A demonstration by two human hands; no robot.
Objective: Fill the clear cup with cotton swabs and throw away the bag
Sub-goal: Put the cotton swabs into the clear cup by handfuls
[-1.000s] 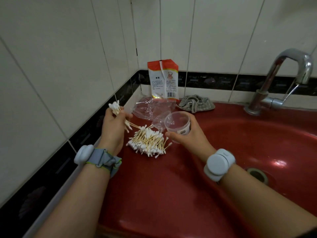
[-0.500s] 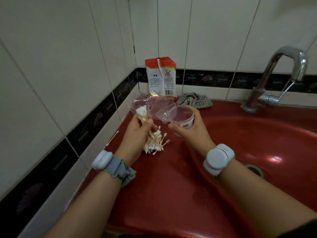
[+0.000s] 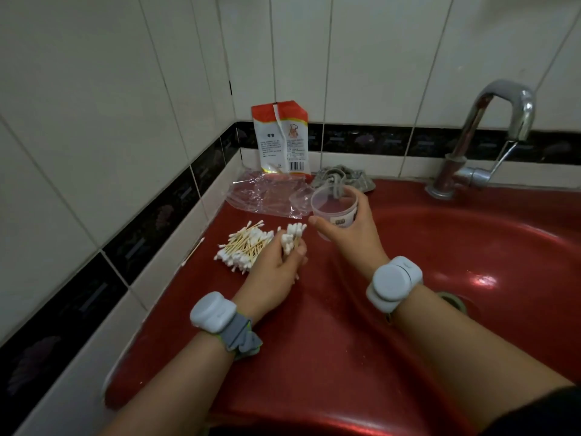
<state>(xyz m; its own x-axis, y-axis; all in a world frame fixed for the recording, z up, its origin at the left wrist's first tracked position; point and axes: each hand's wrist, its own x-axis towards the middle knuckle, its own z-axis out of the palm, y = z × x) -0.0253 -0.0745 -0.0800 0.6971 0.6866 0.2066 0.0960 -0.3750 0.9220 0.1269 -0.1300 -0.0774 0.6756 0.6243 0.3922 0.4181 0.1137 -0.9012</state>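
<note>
Dim indoor light, glare on red sink [image 3: 481, 280], wide-angle edge bending

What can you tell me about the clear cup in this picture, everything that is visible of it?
The clear cup is a small round container of see-through plastic, wider at its open rim than lower down. A small pale label with dark print sits low on its side. It looks empty: no swabs show inside. It is tilted slightly, with the mouth toward the camera. The right hand holds it off the red sink counter, thumb in front and fingers around the far side. Nothing else touches it.
</note>
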